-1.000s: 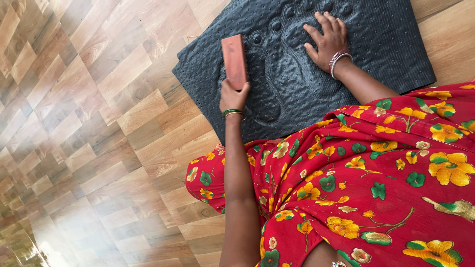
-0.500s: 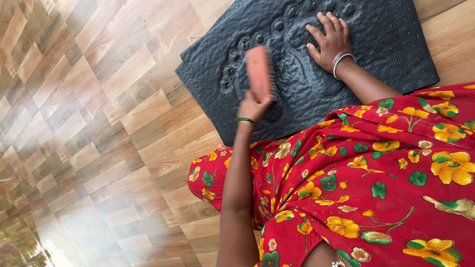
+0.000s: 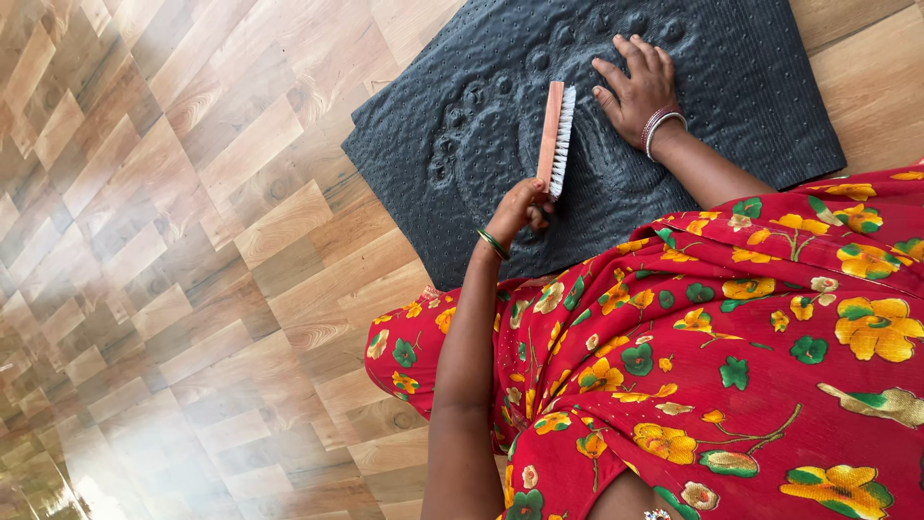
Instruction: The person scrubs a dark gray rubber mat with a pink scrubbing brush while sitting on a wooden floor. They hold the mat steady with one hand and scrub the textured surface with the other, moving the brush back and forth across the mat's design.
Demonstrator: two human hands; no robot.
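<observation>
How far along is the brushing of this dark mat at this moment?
Done: nothing on the mat marks any part as finished; its embossed surface looks alike all over. In hand: the left hand holds the brush by its lower end, tilted on edge with the white bristles facing right, while the right hand presses flat on the mat. Left: cannot be judged; no dirt or cleaned strip shows.
</observation>
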